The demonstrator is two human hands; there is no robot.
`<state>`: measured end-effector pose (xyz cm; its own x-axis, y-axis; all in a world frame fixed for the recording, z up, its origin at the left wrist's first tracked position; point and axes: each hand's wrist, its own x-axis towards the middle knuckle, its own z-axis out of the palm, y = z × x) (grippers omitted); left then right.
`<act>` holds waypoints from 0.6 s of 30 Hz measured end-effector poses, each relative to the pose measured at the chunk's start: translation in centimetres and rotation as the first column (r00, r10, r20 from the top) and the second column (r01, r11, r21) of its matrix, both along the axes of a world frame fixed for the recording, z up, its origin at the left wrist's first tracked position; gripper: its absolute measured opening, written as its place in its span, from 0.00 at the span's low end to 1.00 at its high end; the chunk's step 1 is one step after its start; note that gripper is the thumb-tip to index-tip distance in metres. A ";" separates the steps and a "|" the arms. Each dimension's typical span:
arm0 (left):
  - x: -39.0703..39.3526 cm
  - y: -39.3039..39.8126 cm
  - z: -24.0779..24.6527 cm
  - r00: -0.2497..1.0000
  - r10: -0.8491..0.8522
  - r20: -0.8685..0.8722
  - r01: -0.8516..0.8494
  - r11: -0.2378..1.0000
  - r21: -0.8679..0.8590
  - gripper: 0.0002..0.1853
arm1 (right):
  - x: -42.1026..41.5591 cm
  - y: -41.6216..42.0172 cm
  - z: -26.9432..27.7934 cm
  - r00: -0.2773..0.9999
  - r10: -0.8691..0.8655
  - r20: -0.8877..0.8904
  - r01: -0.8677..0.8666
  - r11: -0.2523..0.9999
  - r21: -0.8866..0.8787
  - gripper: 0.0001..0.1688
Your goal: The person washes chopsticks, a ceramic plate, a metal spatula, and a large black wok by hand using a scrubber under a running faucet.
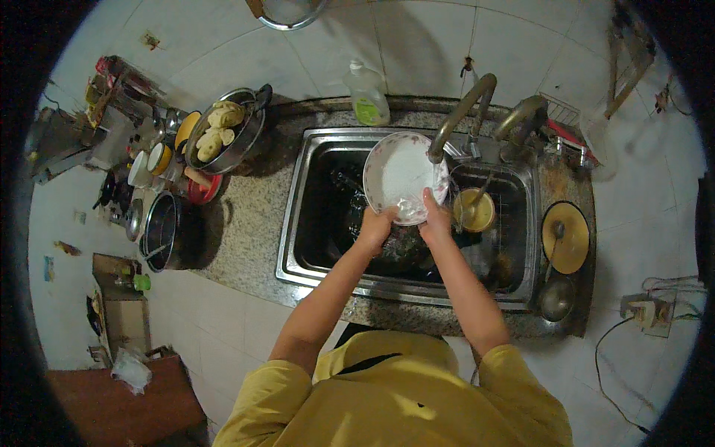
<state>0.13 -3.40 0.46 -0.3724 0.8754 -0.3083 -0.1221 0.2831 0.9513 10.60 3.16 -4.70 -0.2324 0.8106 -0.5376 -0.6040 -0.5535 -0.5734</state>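
Both my hands hold a white plate with a floral rim (397, 167) over the double-bowl steel sink (287, 246). My left hand (379, 226) grips its near left edge, and my right hand (435, 219) its near right edge, thumb on top. The curved tap (462, 114) reaches over the plate's right side, and water shows on the plate near my thumbs. Just right of my right hand, a yellow bowl (481, 210) with a spoon sits in the right bowl of the sink. Dark, wet things lie under my hands, too dim to name.
Behind the sink stands a dish soap bottle (368, 98). A pot holding pale, lumpy root pieces (220, 131) and a deep metal pot (162, 232) are on the left of the granite counter (251, 209). On the right lie a yellow plate (570, 246) with a spoon and a metal bowl (557, 300).
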 end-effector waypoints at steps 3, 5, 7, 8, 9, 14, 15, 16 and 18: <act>-2.9 -0.9 -1.8 0.885 -0.073 -0.460 0.129 0.987 0.092 0.14 | 0.4 3.5 -5.1 0.997 0.011 -0.077 -0.015 0.999 -0.051 0.25; -3.3 -1.6 0.2 0.635 -0.113 -0.764 0.126 0.991 -0.042 0.14 | 2.0 5.9 -6.5 0.881 0.155 -0.447 -0.153 0.987 0.041 0.28; -3.9 -2.3 0.6 0.398 -0.046 -0.916 0.187 0.982 0.032 0.17 | 1.9 5.3 -0.6 0.953 0.275 -0.127 -0.281 0.959 -0.036 0.25; -3.7 -2.4 1.5 0.316 -0.069 -0.946 0.202 0.979 -0.004 0.18 | 1.5 4.9 0.8 0.968 0.229 -0.105 -0.234 0.971 -0.046 0.22; -3.7 -2.5 2.2 0.228 -0.089 -0.969 0.208 0.977 -0.041 0.20 | 0.9 4.5 2.4 0.979 0.187 -0.085 -0.192 0.980 -0.053 0.20; -4.2 -2.5 1.6 0.092 0.020 -0.996 0.363 0.930 0.052 0.25 | 3.4 4.0 3.0 0.896 0.362 -0.258 -0.374 0.927 0.002 0.16; -4.1 -2.5 1.5 0.189 -0.065 -0.980 0.347 0.938 0.005 0.27 | 3.9 3.9 2.5 0.890 0.370 -0.268 -0.370 0.928 0.051 0.16; -3.9 -2.6 1.4 0.284 -0.146 -0.948 0.336 0.941 -0.044 0.28 | 4.2 4.0 1.8 0.884 0.377 -0.277 -0.363 0.926 0.100 0.17; -4.1 -2.7 0.1 0.406 -0.242 -0.881 0.312 0.943 -0.115 0.30 | 4.8 3.9 1.3 0.885 0.418 -0.206 -0.366 0.897 0.248 0.18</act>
<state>-3.94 -6.13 0.59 -0.1430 0.9860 0.0857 0.8557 0.0797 0.5113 15.43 7.06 -3.36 -0.6574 0.7072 -0.2601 -0.4975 -0.6666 -0.5552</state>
